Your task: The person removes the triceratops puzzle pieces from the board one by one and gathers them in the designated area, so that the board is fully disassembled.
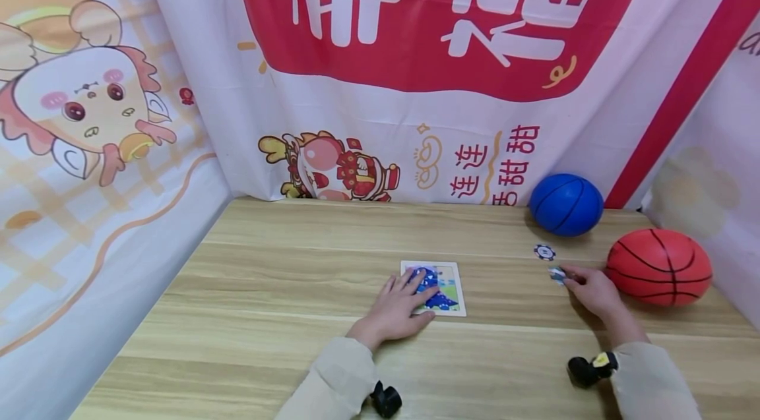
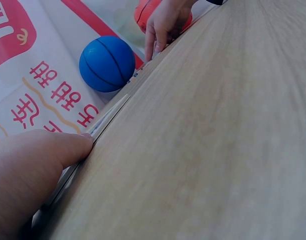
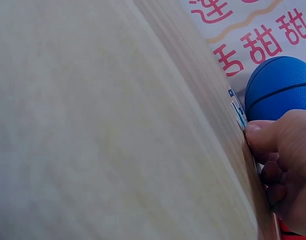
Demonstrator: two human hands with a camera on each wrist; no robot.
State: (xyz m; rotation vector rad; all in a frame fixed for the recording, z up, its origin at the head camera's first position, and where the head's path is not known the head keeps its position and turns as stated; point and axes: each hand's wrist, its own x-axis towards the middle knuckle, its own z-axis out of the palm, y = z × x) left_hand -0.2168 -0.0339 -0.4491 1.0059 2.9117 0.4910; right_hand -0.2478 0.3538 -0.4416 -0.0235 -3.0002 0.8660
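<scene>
My left hand [image 1: 399, 306] rests with spread fingers on a white-framed picture puzzle [image 1: 456, 283], hiding its left part. Blue shapes and a green patch show on the puzzle. In the left wrist view the thumb [image 2: 68, 147] lies at the frame's edge. Farther right, my right hand [image 1: 596, 291] pinches a small blue-and-white puzzle piece [image 1: 557, 275] at the tabletop. Just behind that piece lies a round dark-blue and white chip [image 1: 544, 252]. The right wrist view shows the thumb against the piece [image 3: 238, 114]; its underside is hidden.
A blue ball [image 1: 566, 204] sits at the back right, against the printed cloth [image 1: 356, 97]. A red ball [image 1: 659, 267] stands close beside my right hand. The wooden tabletop [image 1: 249, 288] stretches out to the left.
</scene>
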